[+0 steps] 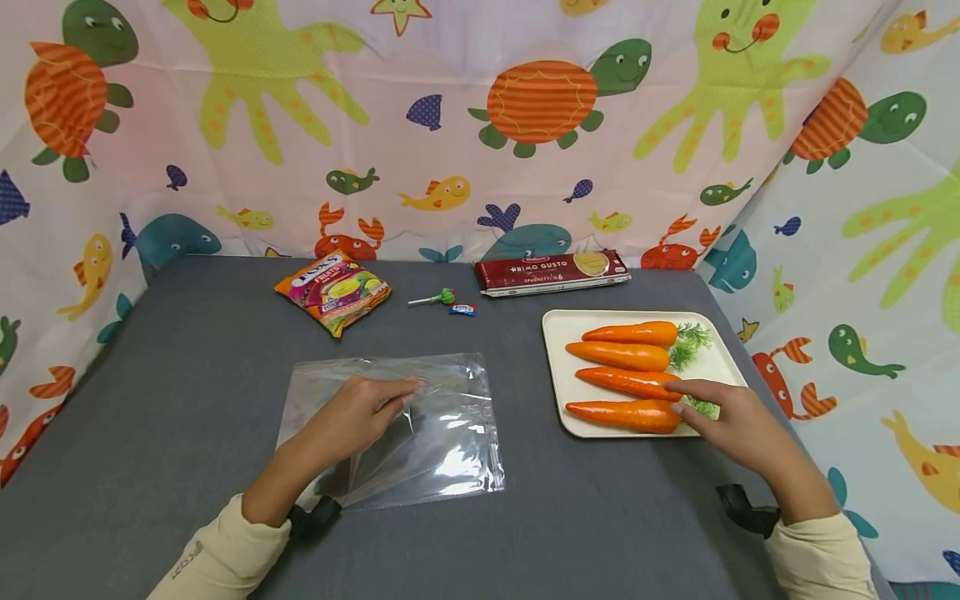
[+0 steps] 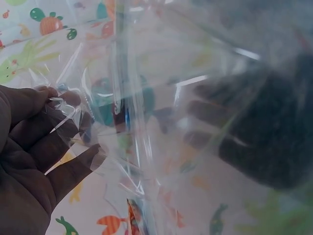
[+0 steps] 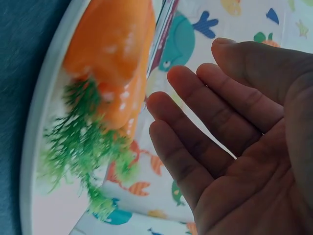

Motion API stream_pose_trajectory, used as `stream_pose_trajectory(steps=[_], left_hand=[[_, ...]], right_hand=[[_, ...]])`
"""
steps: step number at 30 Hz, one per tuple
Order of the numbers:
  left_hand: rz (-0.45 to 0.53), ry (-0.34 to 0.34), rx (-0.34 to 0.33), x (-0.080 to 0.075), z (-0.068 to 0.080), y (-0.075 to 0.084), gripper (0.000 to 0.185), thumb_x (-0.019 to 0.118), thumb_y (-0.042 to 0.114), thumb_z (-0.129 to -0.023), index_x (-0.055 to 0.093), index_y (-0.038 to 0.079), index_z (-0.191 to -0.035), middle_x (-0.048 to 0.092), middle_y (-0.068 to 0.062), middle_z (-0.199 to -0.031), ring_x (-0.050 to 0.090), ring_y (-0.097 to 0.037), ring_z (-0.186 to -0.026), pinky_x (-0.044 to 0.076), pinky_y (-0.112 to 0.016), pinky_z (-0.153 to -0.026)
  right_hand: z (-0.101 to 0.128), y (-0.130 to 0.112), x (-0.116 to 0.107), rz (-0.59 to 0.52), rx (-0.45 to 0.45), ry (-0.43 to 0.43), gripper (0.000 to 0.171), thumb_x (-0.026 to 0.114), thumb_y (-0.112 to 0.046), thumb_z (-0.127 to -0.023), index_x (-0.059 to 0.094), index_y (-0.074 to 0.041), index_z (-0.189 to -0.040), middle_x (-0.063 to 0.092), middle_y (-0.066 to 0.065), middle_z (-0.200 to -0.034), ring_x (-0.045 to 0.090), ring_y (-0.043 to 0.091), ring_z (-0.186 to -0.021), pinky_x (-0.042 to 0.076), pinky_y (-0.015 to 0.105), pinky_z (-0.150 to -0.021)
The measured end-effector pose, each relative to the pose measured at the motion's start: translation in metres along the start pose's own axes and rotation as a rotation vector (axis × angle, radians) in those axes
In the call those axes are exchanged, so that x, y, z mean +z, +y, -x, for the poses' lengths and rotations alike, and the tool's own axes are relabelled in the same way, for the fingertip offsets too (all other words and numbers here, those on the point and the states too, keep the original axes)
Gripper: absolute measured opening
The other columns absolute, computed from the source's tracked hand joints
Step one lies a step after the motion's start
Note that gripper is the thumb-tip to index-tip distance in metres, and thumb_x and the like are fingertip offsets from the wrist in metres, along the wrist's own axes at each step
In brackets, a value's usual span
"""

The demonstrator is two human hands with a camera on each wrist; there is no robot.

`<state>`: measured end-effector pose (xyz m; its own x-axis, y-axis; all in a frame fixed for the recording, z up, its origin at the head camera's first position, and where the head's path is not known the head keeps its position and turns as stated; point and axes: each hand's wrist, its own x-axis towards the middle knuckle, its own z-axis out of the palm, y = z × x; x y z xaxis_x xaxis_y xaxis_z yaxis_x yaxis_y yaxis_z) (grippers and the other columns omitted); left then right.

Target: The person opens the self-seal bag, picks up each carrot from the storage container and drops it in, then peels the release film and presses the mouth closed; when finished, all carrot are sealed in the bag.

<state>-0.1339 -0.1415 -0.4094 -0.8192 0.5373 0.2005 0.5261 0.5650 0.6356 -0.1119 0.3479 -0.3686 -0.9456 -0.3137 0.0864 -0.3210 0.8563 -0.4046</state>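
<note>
A clear plastic zip bag (image 1: 442,433) lies flat on the grey table. My left hand (image 1: 367,412) pinches its film between thumb and fingertips, as the left wrist view shows with the bag (image 2: 161,112) stretched up beside the hand (image 2: 29,147). A dark hand-like shape shows through the film there. Over the right side of the cream tray (image 1: 558,375), my right hand (image 1: 738,421) reaches toward the leafy ends of the carrots (image 1: 622,415). In the right wrist view its fingers are extended and spread, nothing between them, beside the carrots (image 3: 107,44) and their green tops (image 3: 83,132).
Along the back of the table lie an orange candy packet (image 1: 333,292), a green lollipop (image 1: 444,296), a small blue wrapped candy (image 1: 462,310) and a dark red spaghetti pack (image 1: 551,273). A curtain printed with sea animals (image 1: 420,158) hangs behind and at both sides.
</note>
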Motion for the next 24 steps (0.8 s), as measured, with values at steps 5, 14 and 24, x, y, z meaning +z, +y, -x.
stream_pose_trajectory(steps=[5,14,24], left_hand=[[-0.003,-0.005,-0.011,0.000,0.000,0.000,0.032,0.063,0.008,-0.095,0.064,0.001,-0.127,0.063,-0.009,-0.125,0.064,-0.011,-0.102,0.051,-0.030,-0.071],[-0.010,-0.007,-0.015,-0.001,0.001,-0.002,0.032,0.063,0.005,-0.095,0.065,0.001,-0.126,0.064,-0.009,-0.124,0.056,-0.002,-0.074,0.045,-0.027,-0.062],[-0.004,-0.036,-0.020,-0.004,0.000,0.000,0.032,0.062,0.004,-0.095,0.064,0.000,-0.127,0.064,-0.011,-0.124,0.062,-0.005,-0.087,0.046,-0.026,-0.065]], right_hand=[[0.006,0.012,0.002,-0.007,0.034,0.041,0.032,0.070,-0.019,-0.092,0.069,-0.003,-0.119,0.069,0.018,-0.111,0.063,0.035,-0.095,0.051,0.058,-0.078],[0.007,0.026,0.003,-0.102,0.138,-0.015,0.039,0.065,-0.028,-0.095,0.066,-0.003,-0.126,0.066,0.018,-0.119,0.058,0.042,-0.111,0.047,0.062,-0.086],[0.004,0.029,0.011,-0.135,0.133,-0.091,0.043,0.067,-0.030,-0.094,0.064,-0.003,-0.127,0.064,0.015,-0.123,0.057,0.039,-0.114,0.048,0.057,-0.089]])
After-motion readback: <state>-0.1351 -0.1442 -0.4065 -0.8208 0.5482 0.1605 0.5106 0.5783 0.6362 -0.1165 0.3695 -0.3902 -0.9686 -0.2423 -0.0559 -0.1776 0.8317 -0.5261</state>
